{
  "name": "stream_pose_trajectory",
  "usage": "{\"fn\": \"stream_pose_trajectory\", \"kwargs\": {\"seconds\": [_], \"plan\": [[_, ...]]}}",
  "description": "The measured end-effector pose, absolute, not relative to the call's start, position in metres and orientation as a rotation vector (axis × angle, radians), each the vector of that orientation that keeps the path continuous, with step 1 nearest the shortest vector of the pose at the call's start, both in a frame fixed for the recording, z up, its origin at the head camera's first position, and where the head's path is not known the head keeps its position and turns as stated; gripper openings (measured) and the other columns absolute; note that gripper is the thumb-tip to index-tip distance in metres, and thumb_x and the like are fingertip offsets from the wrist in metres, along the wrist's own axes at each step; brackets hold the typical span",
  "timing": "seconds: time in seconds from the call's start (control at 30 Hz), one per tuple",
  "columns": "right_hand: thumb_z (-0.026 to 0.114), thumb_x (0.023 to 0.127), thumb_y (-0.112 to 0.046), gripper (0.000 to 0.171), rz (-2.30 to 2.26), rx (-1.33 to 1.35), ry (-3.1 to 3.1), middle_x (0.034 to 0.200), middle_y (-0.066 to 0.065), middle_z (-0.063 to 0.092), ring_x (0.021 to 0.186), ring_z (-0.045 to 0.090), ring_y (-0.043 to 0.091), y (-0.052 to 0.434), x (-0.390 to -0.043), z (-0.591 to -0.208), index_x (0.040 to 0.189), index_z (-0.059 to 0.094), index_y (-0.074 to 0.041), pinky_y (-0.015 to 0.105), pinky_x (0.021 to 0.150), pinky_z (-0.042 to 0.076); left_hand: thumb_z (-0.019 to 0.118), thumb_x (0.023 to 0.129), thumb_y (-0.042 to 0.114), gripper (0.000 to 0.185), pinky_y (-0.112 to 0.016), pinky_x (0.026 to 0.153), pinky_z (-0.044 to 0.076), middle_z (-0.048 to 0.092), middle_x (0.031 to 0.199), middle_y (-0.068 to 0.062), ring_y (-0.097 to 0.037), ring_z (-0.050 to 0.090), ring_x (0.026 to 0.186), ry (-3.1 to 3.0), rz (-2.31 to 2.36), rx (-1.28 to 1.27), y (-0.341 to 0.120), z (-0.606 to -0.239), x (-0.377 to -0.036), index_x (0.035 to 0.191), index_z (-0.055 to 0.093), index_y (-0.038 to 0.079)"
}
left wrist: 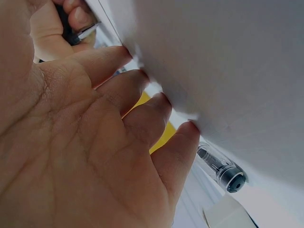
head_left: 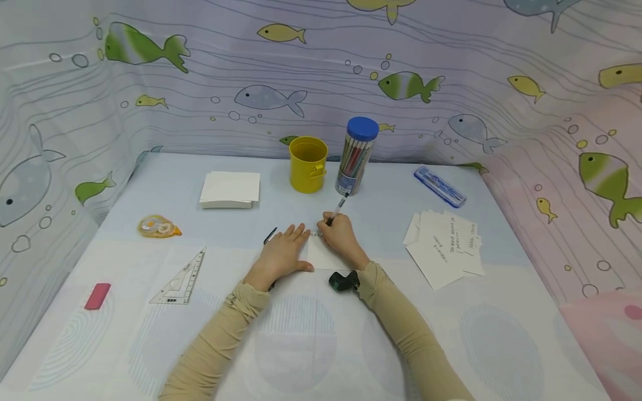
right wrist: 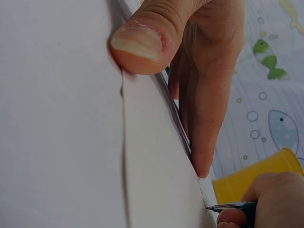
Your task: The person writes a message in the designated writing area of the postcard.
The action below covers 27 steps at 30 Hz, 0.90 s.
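Note:
A white card (head_left: 325, 257) lies on the table between the two hands, with a short line of dark writing near its top edge. My right hand (head_left: 342, 236) grips a pen (head_left: 341, 205) whose tip meets the card near that writing in the right wrist view. The left hand (head_left: 282, 252) lies flat with straight fingers, its thumb (right wrist: 142, 47) resting on the card's edge. Just past the left fingers lies a clear pen cap (left wrist: 221, 168) with a dark end.
A stack of blank cards (head_left: 229, 189), a yellow bucket (head_left: 307, 170) and a jar of pencils (head_left: 356, 159) stand at the back. Written cards (head_left: 441, 250) and a blue case (head_left: 439, 186) lie right. Correction tape (head_left: 157, 226), a set square (head_left: 181, 281) and an eraser (head_left: 97, 296) lie left.

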State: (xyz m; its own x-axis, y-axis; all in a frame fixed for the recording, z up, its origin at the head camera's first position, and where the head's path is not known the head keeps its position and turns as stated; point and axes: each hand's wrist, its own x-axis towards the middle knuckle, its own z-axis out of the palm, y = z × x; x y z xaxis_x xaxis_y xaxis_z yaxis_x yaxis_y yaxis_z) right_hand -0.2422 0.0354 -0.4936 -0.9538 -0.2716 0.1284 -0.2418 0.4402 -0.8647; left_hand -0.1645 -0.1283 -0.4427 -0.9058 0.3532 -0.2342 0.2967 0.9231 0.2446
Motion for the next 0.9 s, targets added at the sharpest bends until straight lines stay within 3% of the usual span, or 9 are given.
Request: {"fn": "stream_pose_trajectory", "kwargs": {"seconds": [0.27,0.9], "plan": [[0.051,0.086,-0.002,0.040,-1.690,-0.471,2.666,0.042,-0.005,0.035,0.034,0.030,0.002,0.0368,-0.2427,-0.5010,0.054,0.031,-0.014,0.019,0.037,0.020,0.068,0.082,0.054,0.093,-0.053,0.117,0.028,0.025,0.160,-0.016,-0.036,0.023,0.148,2.794,0.300,0.481,-0.1283,-0.4444,-0.1636,0.151,0.032,0.004],[0.051,0.086,-0.003,0.037,-1.617,-0.472,2.676,0.044,-0.005,0.037,0.037,0.033,0.006,0.0349,-0.2416,-0.4968,0.055,0.033,-0.015,0.018,0.038,0.021,0.068,0.082,0.054,0.092,-0.053,0.117,0.029,0.025,0.159,-0.016,-0.036,0.024,0.147,2.795,0.294,0.488,-0.1296,-0.4421,-0.1636,0.151,0.032,0.004]]}}
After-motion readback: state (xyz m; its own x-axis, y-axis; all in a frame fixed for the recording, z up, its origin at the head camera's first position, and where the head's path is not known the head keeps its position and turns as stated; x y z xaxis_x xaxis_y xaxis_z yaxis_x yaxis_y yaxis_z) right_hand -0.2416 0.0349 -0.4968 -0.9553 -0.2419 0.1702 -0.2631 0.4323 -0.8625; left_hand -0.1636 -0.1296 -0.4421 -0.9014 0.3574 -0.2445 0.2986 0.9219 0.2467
